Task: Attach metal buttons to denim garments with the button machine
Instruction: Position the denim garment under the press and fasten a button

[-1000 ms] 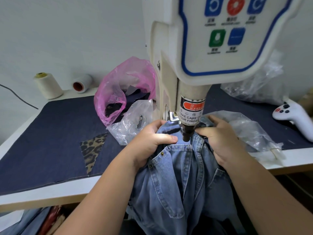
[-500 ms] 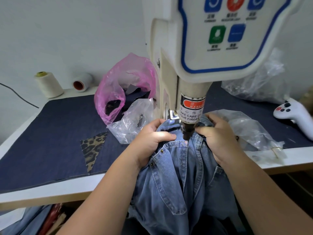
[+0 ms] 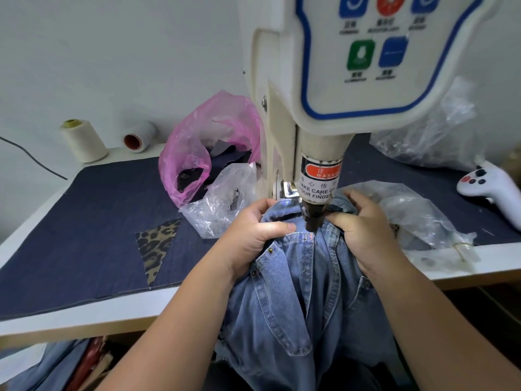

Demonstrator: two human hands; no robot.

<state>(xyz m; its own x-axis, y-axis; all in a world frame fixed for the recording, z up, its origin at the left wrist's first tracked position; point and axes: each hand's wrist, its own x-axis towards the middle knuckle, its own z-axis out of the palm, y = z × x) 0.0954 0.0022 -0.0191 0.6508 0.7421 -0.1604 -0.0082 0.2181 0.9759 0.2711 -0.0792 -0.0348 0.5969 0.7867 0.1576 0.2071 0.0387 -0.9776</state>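
Note:
A cream button machine with a blue-edged panel of coloured keys towers over the table's front edge. Its dark punch head points down at the waistband of a light blue denim garment, which hangs off the table toward me. My left hand grips the waistband to the left of the punch, thumb lying across the fabric. My right hand pinches the bunched denim just right of the punch. Small metal rivets show on the pocket corner. A red light dot lies on the denim under the punch.
A pink plastic bag with dark scraps and a clear bag lie left of the machine. More clear bags sit to the right, near a white controller. Two thread cones stand at the back left. A leopard patch marks the dark denim table cover.
The waistband has shifted slightly under the punch, and both hands have adjusted their grip a little. The view has tilted a bit lower.

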